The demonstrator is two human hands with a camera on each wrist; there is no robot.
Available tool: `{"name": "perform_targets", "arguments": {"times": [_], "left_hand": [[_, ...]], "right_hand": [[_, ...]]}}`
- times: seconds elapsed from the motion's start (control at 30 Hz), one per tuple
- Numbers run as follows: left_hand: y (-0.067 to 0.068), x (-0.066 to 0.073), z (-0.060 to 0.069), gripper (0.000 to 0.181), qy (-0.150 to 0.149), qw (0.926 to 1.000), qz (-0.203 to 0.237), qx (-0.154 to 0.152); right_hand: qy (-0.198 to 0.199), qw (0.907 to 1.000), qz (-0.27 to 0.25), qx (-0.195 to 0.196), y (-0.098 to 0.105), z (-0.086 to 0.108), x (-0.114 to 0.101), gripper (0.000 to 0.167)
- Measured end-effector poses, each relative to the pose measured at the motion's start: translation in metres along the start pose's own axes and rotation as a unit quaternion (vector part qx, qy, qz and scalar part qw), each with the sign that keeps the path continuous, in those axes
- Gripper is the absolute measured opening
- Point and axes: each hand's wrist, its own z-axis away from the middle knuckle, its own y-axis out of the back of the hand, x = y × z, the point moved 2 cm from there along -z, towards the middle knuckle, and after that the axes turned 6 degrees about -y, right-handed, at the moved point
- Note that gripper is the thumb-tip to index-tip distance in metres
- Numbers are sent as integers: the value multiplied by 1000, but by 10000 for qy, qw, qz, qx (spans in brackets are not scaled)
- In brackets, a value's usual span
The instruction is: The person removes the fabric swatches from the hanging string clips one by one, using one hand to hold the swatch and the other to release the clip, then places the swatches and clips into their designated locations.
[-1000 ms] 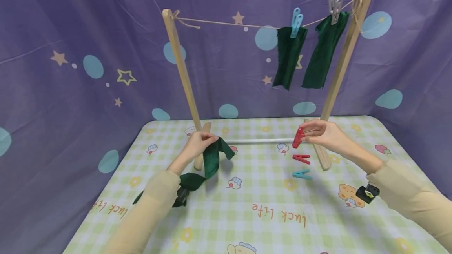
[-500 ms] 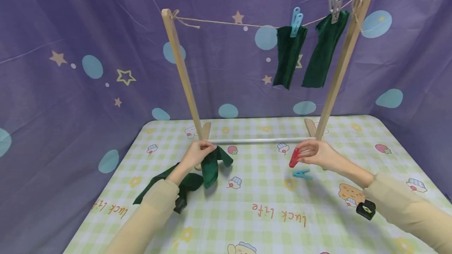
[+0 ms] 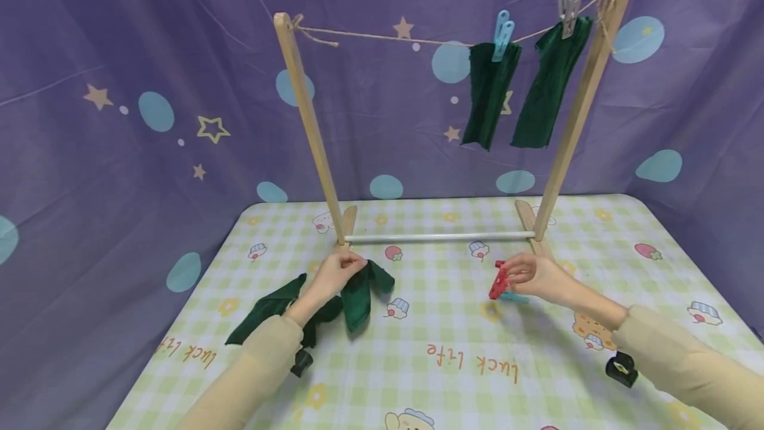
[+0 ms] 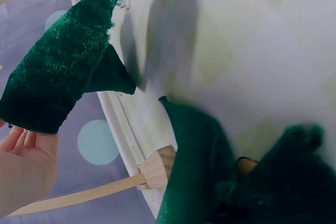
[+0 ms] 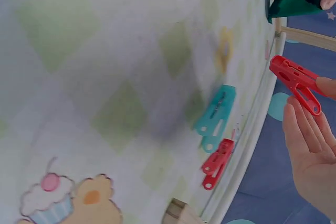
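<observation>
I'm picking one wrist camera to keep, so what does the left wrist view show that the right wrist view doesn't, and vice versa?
Only the left wrist view: a close-up of loose green cloth on the table.
Only the right wrist view: the right hand pinching a red peg, plus a blue peg and another red peg on the table.
Both: the left hand, the green cloth it holds, the table, the purple curtain and part of the wooden stand.

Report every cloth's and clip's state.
Held cloth: in left grip
Loose cloth: lying on table
Left hung cloth: pinned to rope
Right hung cloth: pinned likewise
Light-blue clip: clamped
Gray clip: clamped
Held red clip: in right grip
Other red clip: lying loose
Teal clip: lying loose
</observation>
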Motion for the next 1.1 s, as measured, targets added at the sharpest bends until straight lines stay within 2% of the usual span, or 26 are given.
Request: {"name": "perform_targets", "arguments": {"times": [0.27,0.67,0.73,0.83,0.87,0.97,1.07,1.1], "left_hand": [[-4,-7,10,15,-113,9998,-115,-98],[-7,-17,23,14,181,9992,-292,-208],[-6,-21,25,14,219,9992,-218,-247],[-5,-27,29,18,134,9993,-41,-340],[-4,-30,30,20,-52,9993,79,-375],[-4,-35,34,23,-53,9982,312,-500],[-5,-35,36,20,254,9969,437,-603],[-5,-34,37,18,557,9957,414,-617]], "right_hand": [[14,9998,-150,-94,-5,4,11,38],[-151,9993,-342,-69,-4,12,28,39],[-152,9991,-388,-56,-5,13,29,39],[-180,9987,-475,-85,-5,15,31,40],[-192,9985,-504,-86,-5,16,32,41],[-194,9983,-539,-113,-5,17,35,42],[-178,9986,-494,-103,-6,19,39,41],[-184,9988,-454,-91,-6,19,40,41]]}}
